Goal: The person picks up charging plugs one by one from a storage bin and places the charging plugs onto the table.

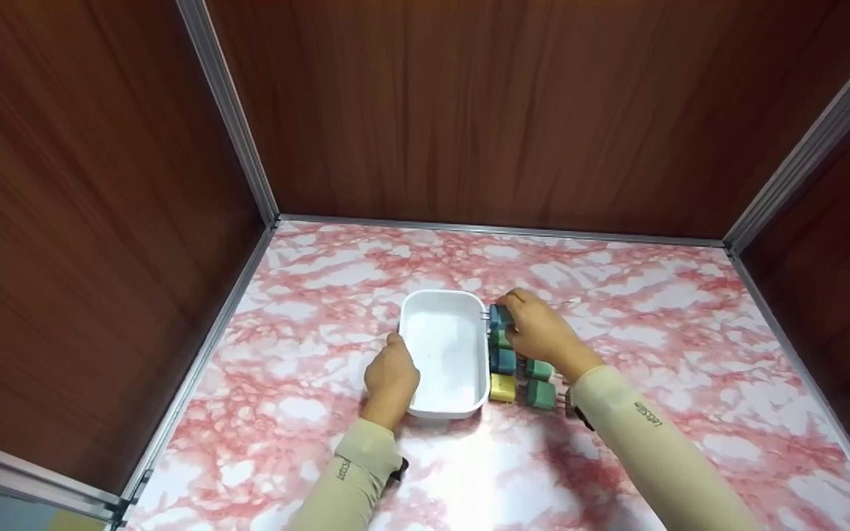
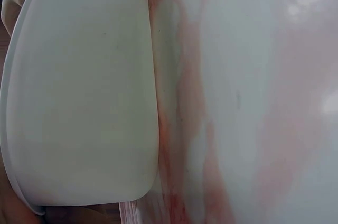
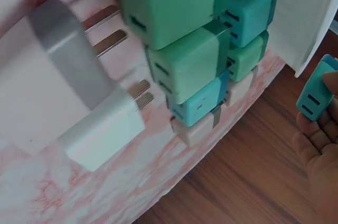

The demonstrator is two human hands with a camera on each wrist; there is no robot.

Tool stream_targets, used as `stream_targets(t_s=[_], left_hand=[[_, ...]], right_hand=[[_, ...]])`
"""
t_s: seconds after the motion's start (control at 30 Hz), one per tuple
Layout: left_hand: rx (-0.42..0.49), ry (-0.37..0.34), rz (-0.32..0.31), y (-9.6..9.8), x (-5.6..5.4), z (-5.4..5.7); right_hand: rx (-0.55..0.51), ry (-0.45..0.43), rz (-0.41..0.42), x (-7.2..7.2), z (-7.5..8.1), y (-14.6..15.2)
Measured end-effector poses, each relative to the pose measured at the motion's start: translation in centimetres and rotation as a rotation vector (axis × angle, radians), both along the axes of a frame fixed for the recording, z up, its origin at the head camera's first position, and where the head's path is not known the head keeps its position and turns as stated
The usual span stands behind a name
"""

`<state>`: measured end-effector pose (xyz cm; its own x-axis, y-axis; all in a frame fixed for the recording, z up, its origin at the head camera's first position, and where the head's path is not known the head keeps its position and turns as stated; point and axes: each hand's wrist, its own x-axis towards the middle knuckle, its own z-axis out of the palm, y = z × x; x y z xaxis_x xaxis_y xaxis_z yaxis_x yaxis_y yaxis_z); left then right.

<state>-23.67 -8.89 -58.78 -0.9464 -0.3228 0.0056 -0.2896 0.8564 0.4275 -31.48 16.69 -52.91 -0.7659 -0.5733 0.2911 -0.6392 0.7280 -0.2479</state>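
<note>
A white plastic tub (image 1: 443, 354) stands on the table, its inside bare. My left hand (image 1: 392, 372) grips its left rim; part of that hand shows at the lower left corner of the left wrist view. Beyond the tub's right wall my right hand (image 1: 543, 335) pinches a blue USB charger plug (image 3: 317, 89) between thumb and fingers, its prongs pointing at the rim in the head view. More charger plugs lie beside the tub: a yellow one (image 1: 502, 387), a blue one (image 1: 503, 361), green ones (image 1: 541, 394) and pale ones (image 3: 103, 131). My right hand and sleeve partly cover them.
The table (image 1: 307, 332) has a red and white marbled top. Dark wood panels (image 1: 469, 110) in metal frames (image 1: 237, 110) close it in at the back and both sides. In the right wrist view, the plugs stand in rows close to the tub's wall.
</note>
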Motion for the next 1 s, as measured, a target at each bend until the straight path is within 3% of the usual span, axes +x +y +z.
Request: stream_targets(t_s=[0.2,0.53,1.0], left_hand=[[0.004,-0.053,-0.001,0.0,-0.1,0.0],[-0.007,-0.025,-0.049,0.0,0.2,0.1],[-0.006,0.018,-0.002,0.0,0.0,-0.1]], right_hand=[[-0.001,-0.039,-0.020,0.0,-0.1,0.9],[0.011,-0.037,-0.034,0.0,-0.3,2.1],[0.006,-0.078,-0.047,0.1,-0.4,3.7]])
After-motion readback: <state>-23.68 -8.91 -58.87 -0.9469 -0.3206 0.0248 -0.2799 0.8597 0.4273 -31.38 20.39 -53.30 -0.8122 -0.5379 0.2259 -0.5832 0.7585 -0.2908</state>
